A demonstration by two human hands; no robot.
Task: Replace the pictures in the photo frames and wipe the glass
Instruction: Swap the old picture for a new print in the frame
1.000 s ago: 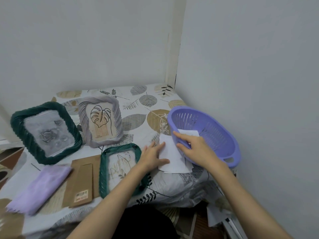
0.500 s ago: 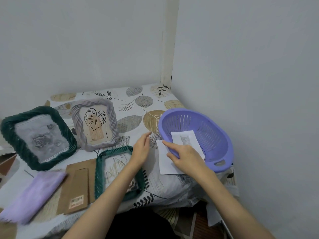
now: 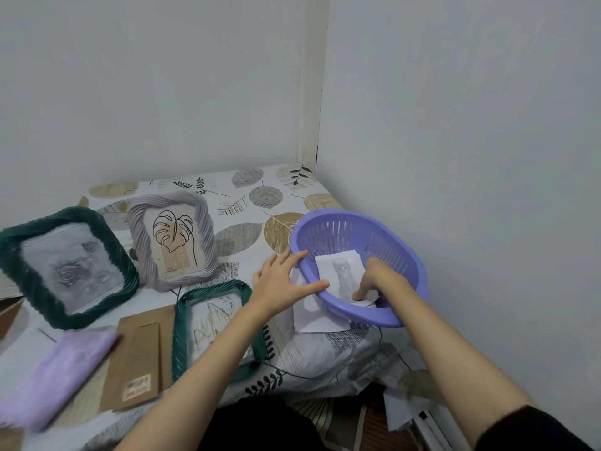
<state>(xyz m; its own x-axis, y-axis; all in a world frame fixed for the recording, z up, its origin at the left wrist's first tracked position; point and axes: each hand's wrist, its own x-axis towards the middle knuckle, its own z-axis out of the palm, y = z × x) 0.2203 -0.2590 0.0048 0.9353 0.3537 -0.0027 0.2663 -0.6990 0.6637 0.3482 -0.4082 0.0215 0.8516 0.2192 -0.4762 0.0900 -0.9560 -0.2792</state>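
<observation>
A purple slotted basket [image 3: 406,252] stands at the table's right edge. Inside it lies a white sheet with a pale cat picture [image 3: 341,271]. My right hand [image 3: 379,281] reaches into the basket, fingertips pressing on the sheet's lower right part. My left hand [image 3: 281,284] rests flat with fingers spread against the basket's near-left rim. White paper [image 3: 312,317] lies on the table partly under the basket. A small green frame [image 3: 182,320] lies opened near me, its brown backing board [image 3: 136,362] beside it. A lilac frame [image 3: 172,242] shows a leaf drawing; a big green frame [image 3: 65,268] shows a rose.
A lilac cloth [image 3: 55,375] lies at the near left. The leaf-patterned tablecloth [image 3: 247,206] covers a table set in a wall corner, walls behind and to the right. Papers [image 3: 400,415] lie on the floor by the table's right front.
My right hand moved from the paper on the table into the basket onto the cat picture. My left hand shifted right from the table to the basket's rim. The camera tilted up slightly.
</observation>
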